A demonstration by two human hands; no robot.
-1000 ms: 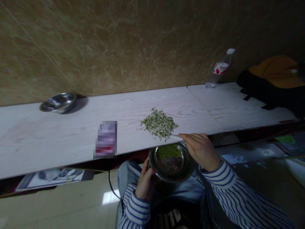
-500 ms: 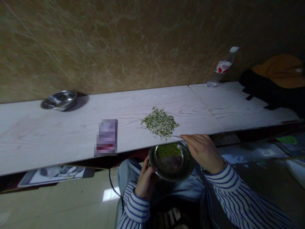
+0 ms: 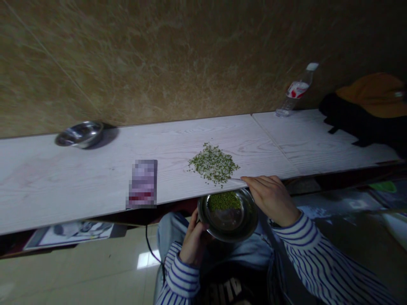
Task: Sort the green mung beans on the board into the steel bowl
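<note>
My left hand (image 3: pixel 194 240) is closed on the left rim of a steel bowl (image 3: pixel 229 231), held just below the table's front edge. Small green beans (image 3: pixel 224 201), which look like mung beans, lie in its far side. More of them form a loose patch of green beans (image 3: pixel 213 163) on the table. My right hand (image 3: pixel 271 198) pinches a thin metal tool (image 3: pixel 235 180) whose tip points left at the near edge of the patch. Too little of the tool shows to tell its kind.
On the white table (image 3: pixel 171 148) a second steel bowl (image 3: pixel 81 134) stands at the left and a pixelated flat object (image 3: pixel 142 183) lies nearer. At the back right are a plastic bottle (image 3: pixel 296 91), a brown cap (image 3: pixel 375 93) and a black item (image 3: pixel 356 118). A wall rises behind.
My right hand and the tool have moved slightly up, toward the patch of beans. The bowl in my left hand stays almost where it was.
</note>
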